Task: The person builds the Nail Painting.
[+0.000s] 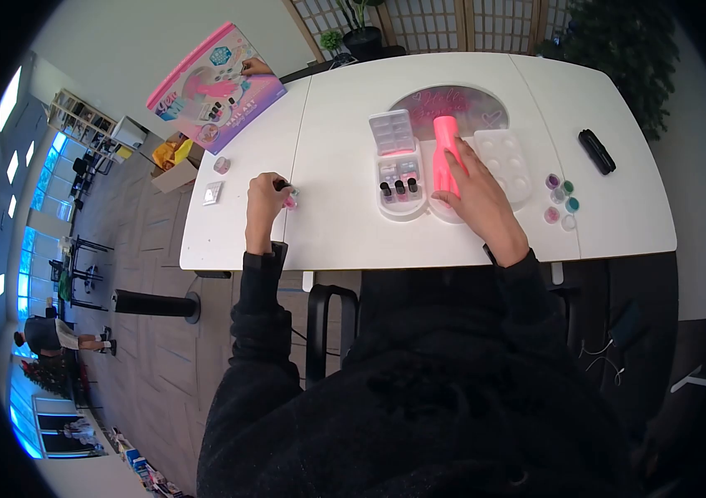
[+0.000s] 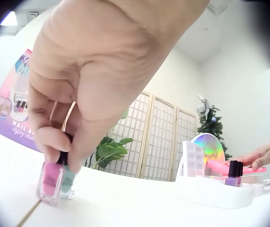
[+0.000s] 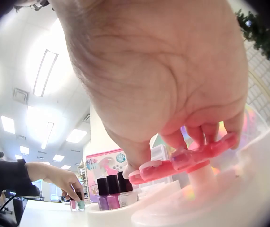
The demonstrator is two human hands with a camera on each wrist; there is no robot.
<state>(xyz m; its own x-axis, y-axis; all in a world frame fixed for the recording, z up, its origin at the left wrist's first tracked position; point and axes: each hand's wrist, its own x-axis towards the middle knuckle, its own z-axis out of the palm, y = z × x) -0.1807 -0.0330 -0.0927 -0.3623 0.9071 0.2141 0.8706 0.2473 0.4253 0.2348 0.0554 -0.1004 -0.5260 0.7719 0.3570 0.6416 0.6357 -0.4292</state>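
Pink plastic shapes the model hand (image 1: 441, 166) beneath the person's right hand (image 1: 483, 195), over the white moulded plastic tray (image 1: 403, 214) on the white table (image 1: 336, 149). Its long axis runs away from the person: the rounded wrist end points to the iridescent arch-shaped panel (image 1: 486, 108) behind, and the moulded fingers, tipped with pale nails, point toward the near table edge. In the right wrist view it lies roughly level. The right hand's fingers are spread across its top, the thumb apart from them and touching it; how firmly they press, I cannot tell.

Well apart, the left hand (image 1: 265, 199) reaches down over two small clear glass polish bottles, one pink (image 2: 51, 182) and one teal-green (image 2: 67, 182), side by side on the table. Both have an upright long axis, capped ends up. Thumb and fingers pinch at the black caps; whether both caps are gripped, I cannot tell.

Three black-capped polish bottles (image 1: 400, 189) stand upright in the tray's left section, near the model hand. Small round glitter pots (image 1: 569, 204) sit to the right, and a pink-and-purple cardboard box (image 1: 216, 87) stands at the far left.
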